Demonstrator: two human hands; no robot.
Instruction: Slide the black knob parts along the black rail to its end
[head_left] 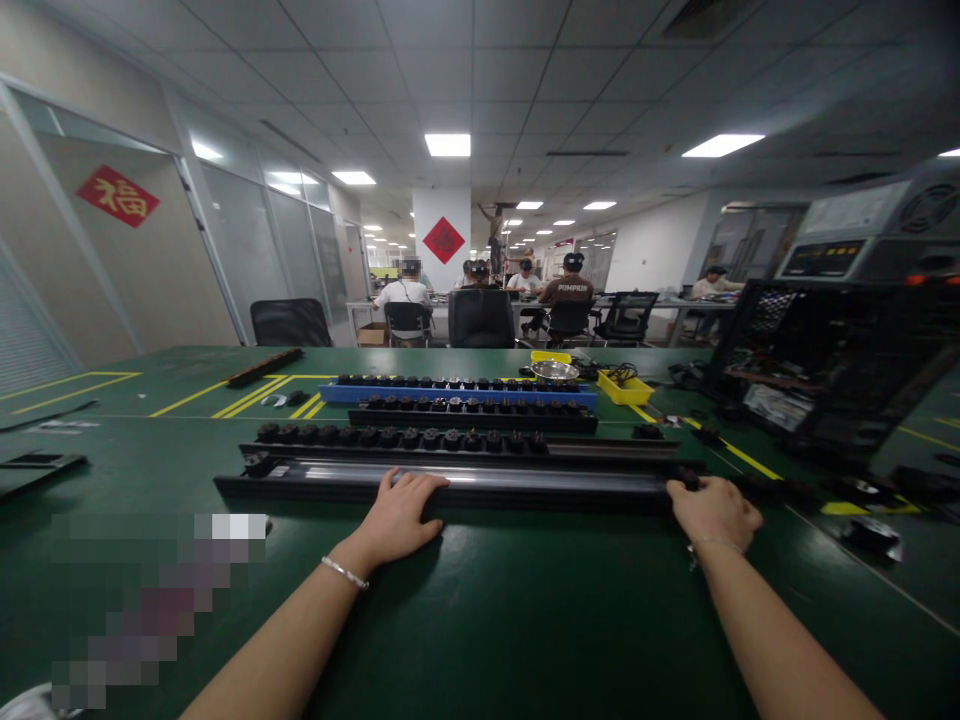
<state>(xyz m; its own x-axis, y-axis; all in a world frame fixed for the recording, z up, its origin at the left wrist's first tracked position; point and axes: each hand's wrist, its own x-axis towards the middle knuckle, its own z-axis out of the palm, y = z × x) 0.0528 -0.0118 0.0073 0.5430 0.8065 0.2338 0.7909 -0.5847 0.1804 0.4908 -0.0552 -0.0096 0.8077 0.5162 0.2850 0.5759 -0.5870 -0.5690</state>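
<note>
A long black channel rail with a shiny inner strip lies across the green table in front of me. My left hand rests on its near edge left of the middle, fingers spread and thumb apart. At the rail's right end, my right hand is closed, thumb and fingers on a small black part that is mostly covered. One black block sits in the rail's left end. Just behind, a second black rail carries a row of black round-topped pieces.
Farther back lie another filled black rail and a blue rail. A metal bowl and a yellow tray stand beyond. An open computer case stands at the right. People sit at distant tables.
</note>
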